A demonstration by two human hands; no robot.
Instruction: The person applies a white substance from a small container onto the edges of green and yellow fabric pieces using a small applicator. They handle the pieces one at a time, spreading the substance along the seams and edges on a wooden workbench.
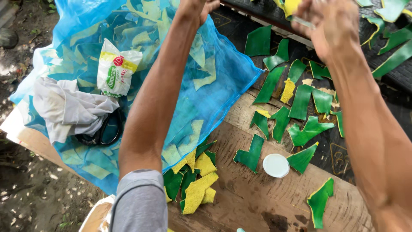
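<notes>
Both hands are raised at twelve o'clock: a thin pale strip (304, 21) is pinched by the right hand (332, 25); the left hand's (199, 6) grip cannot be told. The strip is judged light and flexible, best held at its ends.

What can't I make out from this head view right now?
- Left hand: fingers cut off by the top edge; grip unreadable.
- Right hand: motion-blurred; a thin pale thing between the fingers cannot be identified.
- Scissors: blades hidden under the white cloth.
- Blue mesh bag: pieces inside veiled by the netting.
- Green pieces at top right: cropped by the frame edge.
</notes>
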